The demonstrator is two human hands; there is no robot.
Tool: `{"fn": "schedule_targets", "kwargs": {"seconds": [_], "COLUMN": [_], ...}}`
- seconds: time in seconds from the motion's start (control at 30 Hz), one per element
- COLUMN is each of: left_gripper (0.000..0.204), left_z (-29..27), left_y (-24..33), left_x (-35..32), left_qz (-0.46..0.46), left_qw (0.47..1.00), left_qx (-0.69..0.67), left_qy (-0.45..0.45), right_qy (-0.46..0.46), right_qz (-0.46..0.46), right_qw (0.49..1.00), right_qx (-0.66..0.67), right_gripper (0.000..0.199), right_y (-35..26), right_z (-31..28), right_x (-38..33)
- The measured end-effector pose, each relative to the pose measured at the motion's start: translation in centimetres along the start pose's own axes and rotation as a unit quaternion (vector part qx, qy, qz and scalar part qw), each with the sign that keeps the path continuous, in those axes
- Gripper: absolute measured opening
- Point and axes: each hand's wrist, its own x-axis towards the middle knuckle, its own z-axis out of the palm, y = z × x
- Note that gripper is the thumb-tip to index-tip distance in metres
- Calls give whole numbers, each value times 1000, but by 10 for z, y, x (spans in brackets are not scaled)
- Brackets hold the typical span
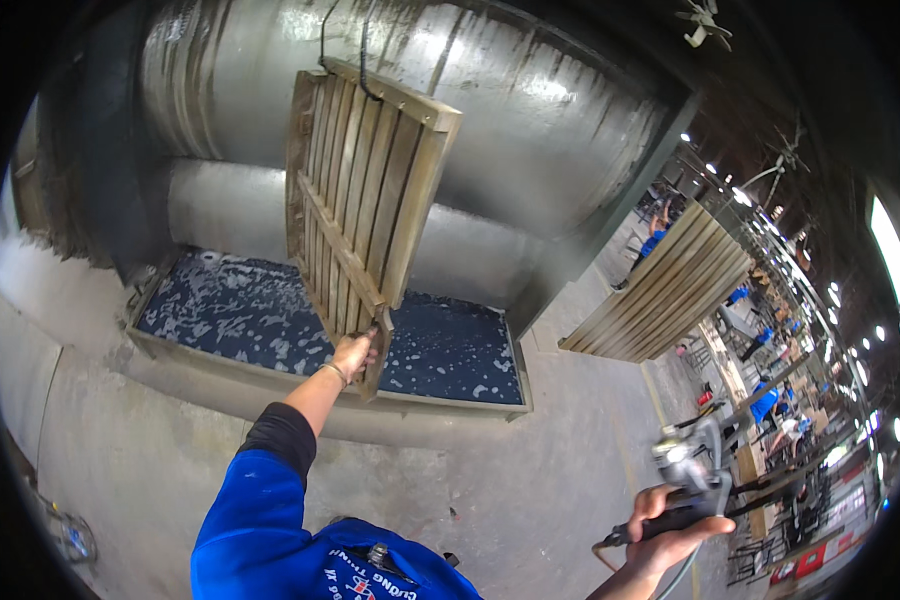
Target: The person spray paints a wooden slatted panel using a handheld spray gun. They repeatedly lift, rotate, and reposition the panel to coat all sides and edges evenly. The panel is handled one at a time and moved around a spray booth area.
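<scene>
A slatted wooden panel (355, 170) hangs tilted from dark hooks (363, 55) at the upper middle. My left hand (354, 356) is closed on the panel's lower corner, arm stretched forward. Low on the right, my right hand (660, 540) grips a silver spray gun (682, 462) by its dark handle. The gun is blurred, held apart from the panel, and a hose trails below it. Its trigger cannot be made out clearly.
Below the panel lies a long trough (450, 402) of dark, foam-flecked liquid. Curved metal sheeting (220, 80) stands behind it. Another slatted panel (660, 290) is at the right. Beyond it, several people in blue work among benches. Concrete floor (370, 480) stretches before me.
</scene>
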Motion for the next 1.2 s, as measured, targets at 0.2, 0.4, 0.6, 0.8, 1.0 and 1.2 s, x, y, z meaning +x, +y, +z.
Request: {"fn": "schedule_targets", "kwargs": {"seconds": [0.2, 0.4, 0.6, 0.8, 1.0, 1.2], "left_gripper": [69, 82, 85, 45, 14, 15], "left_z": [33, 56, 100, 138, 135, 60], "left_y": [-4, -2, 7, -6, -136, -214], "left_x": [-11, -38, -29, -15, -101, -201], "left_qz": [-2, 2, 7, 19, 17, -118], "left_qw": [998, 996, 995, 996, 984, 992], "left_qx": [-55, -84, -93, -35, 78, 54], "left_qy": [18, 1, 28, -79, -161, -5], "right_qy": [-82, 88, 70, 64, -46, -281], "right_qz": [127, 237, 29, 225, 458, 488], "right_qw": [956, 865, 809, 895, 856, 801], "right_qx": [-253, -434, -583, -380, -236, -204], "right_gripper": [62, 54, 50, 43, 39, 39], "right_y": [55, 97, 114, 130, 131, 146], "right_z": [-81, -149, -194, -205, -173, -142], "right_x": [-59, -146, -167, -156, -139, -108]}}
